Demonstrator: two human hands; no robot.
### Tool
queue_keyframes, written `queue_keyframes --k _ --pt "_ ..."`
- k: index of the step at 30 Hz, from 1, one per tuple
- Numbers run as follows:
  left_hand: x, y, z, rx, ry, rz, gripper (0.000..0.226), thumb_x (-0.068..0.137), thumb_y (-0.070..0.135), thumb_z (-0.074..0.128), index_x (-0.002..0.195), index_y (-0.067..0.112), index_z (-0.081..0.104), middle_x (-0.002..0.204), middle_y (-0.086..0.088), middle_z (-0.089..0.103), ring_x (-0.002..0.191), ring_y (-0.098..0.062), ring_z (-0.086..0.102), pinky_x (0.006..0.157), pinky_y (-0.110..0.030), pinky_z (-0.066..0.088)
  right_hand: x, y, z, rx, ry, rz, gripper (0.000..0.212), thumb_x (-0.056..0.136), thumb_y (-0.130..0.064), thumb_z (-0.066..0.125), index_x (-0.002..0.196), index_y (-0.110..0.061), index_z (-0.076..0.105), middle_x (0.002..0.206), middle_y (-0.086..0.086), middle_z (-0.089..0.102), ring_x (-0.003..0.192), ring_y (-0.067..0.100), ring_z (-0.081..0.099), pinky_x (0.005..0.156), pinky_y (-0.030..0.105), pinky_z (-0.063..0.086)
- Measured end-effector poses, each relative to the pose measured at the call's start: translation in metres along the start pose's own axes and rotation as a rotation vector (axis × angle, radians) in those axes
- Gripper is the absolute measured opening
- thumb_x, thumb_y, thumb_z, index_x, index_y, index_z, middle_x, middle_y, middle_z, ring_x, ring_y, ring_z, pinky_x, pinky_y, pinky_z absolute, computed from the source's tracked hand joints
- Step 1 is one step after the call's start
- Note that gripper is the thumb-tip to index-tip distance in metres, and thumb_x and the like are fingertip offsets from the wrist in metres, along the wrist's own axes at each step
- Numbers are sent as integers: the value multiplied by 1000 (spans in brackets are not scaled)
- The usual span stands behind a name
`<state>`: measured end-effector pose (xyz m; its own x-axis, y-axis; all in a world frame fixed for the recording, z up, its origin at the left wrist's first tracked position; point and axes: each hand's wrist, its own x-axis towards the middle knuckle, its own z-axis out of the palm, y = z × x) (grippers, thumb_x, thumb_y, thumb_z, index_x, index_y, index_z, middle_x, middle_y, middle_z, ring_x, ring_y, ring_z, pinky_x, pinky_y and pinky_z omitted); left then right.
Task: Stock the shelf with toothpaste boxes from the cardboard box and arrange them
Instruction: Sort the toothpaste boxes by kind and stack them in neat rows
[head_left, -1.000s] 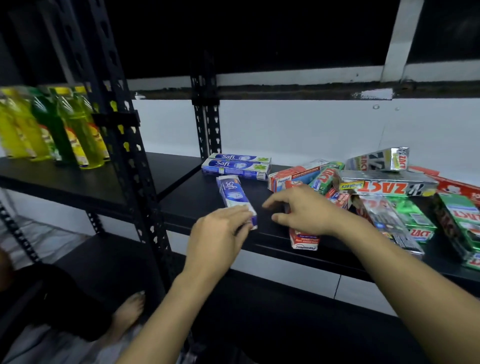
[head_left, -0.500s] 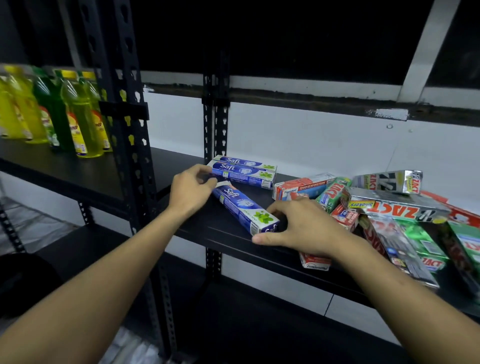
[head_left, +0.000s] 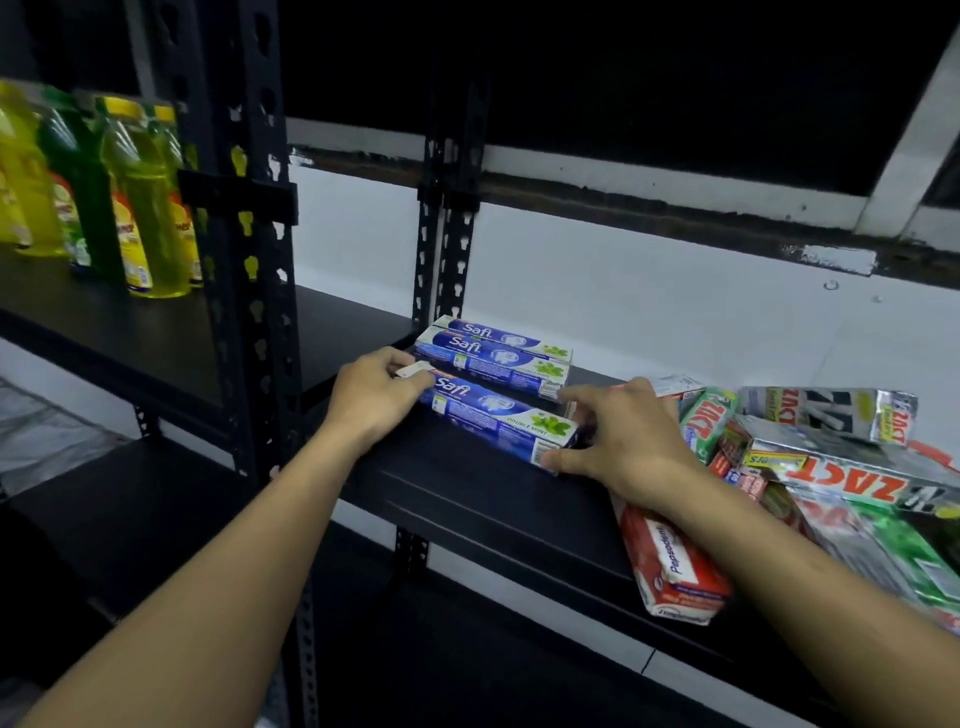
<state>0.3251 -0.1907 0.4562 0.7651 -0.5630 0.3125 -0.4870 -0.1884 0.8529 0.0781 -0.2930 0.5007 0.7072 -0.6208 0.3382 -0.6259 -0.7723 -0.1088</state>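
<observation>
A blue Safi toothpaste box (head_left: 493, 415) lies slanted on the black shelf (head_left: 467, 499). My left hand (head_left: 371, 397) holds its left end with curled fingers. My right hand (head_left: 628, 441) pinches its right end between thumb and fingers. Just behind it, two more Safi boxes (head_left: 498, 348) lie side by side near the wall. To the right, silver and green Zact boxes (head_left: 841, 478) sit in a loose pile. A red Pepsodent box (head_left: 670, 566) under my right wrist hangs over the shelf's front edge. The cardboard box is out of view.
A black perforated upright (head_left: 249, 260) stands at the shelf's left front corner, with a second post (head_left: 447, 234) at the back. Yellow and green bottles (head_left: 130, 197) fill the neighbouring shelf on the left. A lower shelf (head_left: 130, 509) runs below.
The front Safi box has turned from pointing toward me to lying nearly parallel with the two behind it. My left hand moved to its left end, my right hand to its right end.
</observation>
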Motion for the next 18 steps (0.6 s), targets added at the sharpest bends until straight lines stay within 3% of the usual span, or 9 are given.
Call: queue_keyframes --k 5,11,15,18 --pt "0 3 0 -43 42 -25 29 80 38 73 104 23 71 93 10 67 90 -11 63 76 -22 41 20 7 9 -6 82 -32 92 70 -68 71 148 -36 32 107 -19 66 114 18 43 83 37 24" --pt "3 1 3 -52 44 -26 43 76 35 76 116 21 68 105 8 69 92 -8 62 80 -20 43 32 15 15 -14 44 -18 92 77 -64 67 150 -31 23 131 -6 59 125 22 48 103 42 28" --pt "4 0 4 -31 46 -27 41 75 34 78 113 22 70 102 6 70 87 -7 62 74 -18 41 31 19 16 -71 30 63 88 72 -79 58 142 -31 30 128 -7 62 120 23 53 99 45 29" --pt "4 1 3 -26 51 -30 39 75 35 78 111 22 70 101 6 70 85 -8 62 73 -18 41 32 20 16 -159 77 77 74 70 -83 56 122 -31 42 114 -3 64 112 24 53 93 44 28"
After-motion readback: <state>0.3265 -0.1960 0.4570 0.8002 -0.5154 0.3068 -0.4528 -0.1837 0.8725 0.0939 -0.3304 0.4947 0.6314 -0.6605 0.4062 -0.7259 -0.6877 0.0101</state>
